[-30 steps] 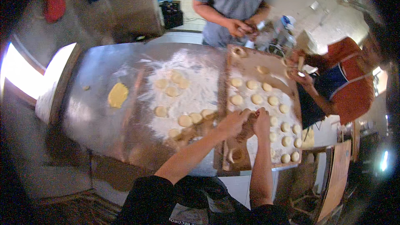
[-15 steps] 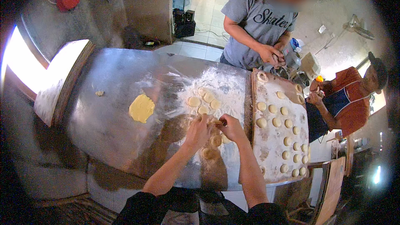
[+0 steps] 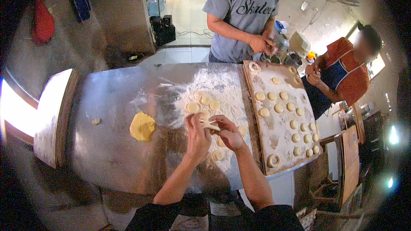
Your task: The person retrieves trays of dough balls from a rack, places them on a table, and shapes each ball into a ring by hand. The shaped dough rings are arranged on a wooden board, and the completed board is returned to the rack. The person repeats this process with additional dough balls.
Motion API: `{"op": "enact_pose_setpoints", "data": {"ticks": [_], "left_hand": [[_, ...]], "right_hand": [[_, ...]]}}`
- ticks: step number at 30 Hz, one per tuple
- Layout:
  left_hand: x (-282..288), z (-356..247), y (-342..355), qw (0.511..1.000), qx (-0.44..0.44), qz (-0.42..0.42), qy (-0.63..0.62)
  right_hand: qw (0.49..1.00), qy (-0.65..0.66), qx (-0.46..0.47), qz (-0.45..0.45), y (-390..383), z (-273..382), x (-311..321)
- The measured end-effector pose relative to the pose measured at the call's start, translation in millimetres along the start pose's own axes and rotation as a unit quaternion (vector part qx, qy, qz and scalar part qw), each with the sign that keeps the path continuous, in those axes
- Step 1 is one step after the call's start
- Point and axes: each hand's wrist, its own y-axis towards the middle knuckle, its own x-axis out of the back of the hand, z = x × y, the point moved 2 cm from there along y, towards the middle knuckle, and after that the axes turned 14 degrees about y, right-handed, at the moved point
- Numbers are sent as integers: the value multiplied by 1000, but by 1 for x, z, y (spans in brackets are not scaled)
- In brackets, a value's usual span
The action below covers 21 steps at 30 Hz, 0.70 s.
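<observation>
A pale piece of dough is stretched between my two hands, above the floured middle of the metal table. My left hand closes on its left side, fingers bent. My right hand grips the other side with thumb and fingers, partly hiding it. Just beyond them, several flat dough rounds lie in the flour. Closer to me, another dough round rests by my right wrist, with others partly covered by that hand.
Left of my hands sits a yellow dough-like mass, and farther left a small crumb. A floured board on the right carries several dough rounds and a few rings. Two co-workers, one in grey, one in an apron, stand beyond.
The view has shifted. My hands have lifted the dough from among the rounds, and it now shows stretched between them. The co-worker in the apron has raised their head.
</observation>
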Motion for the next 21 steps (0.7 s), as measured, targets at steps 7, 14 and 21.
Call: {"op": "enact_pose_setpoints", "data": {"ticks": [7,14,21], "left_hand": [[-12,-5,2,797,183,159,-554],[-42,-51,8,996,-34,81,-16],[-95,-106,-4,989,-75,84,-93]], "right_hand": [[895,-422,111,-95,-13,30,-12],[969,-188,129,-98,-27,55,0],[991,-118,46,-39,-71,93,66]]}}
